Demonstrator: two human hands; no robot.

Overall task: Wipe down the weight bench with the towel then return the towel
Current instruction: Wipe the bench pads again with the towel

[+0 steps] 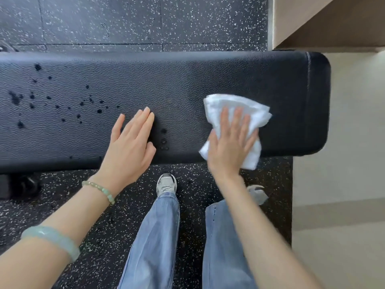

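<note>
Head view, looking down on a black padded weight bench. Dark wet spots dot its left part; a good wipe probably needs firm, overlapping strokes carried leftward to reach them. Near the middle, the left hand lies flat on the pad, fingers straight, holding nothing. Further right, the right hand presses a folded white towel down with spread, uncurled fingers. The towel lies under the palm, showing beyond the fingertips and past the bench's near edge.
</note>
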